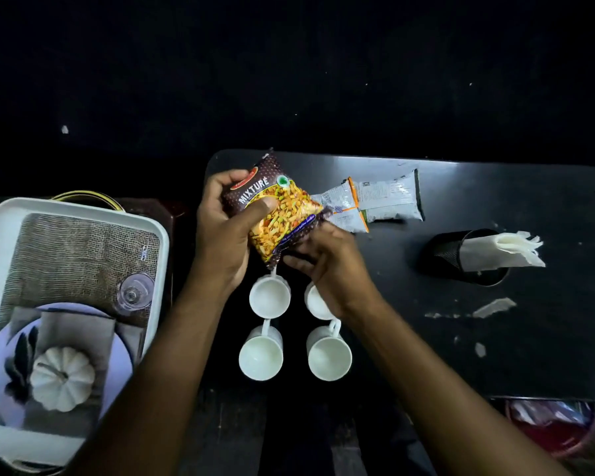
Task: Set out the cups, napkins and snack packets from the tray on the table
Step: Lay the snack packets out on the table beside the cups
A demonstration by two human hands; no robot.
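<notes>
I hold a brown and yellow mixture snack packet (278,211) above the black table (495,321). My left hand (222,231) grips its upper left side, thumb across the front. My right hand (327,261) holds its lower right corner. Several white cups (269,297) stand in two rows just below the packet; my right wrist partly hides the far right one (315,300). Two white snack packets (389,199) lie on the table behind my right hand. White napkins (502,250) stick out of a black mesh holder (450,252) lying at the right.
The white tray (76,209) sits at the left, off the table, lined with burlap and a printed picture; a clear glass (134,293) lies in it. Paper scraps (492,307) dot the table's right side. A red object (550,431) sits below the table's near right edge.
</notes>
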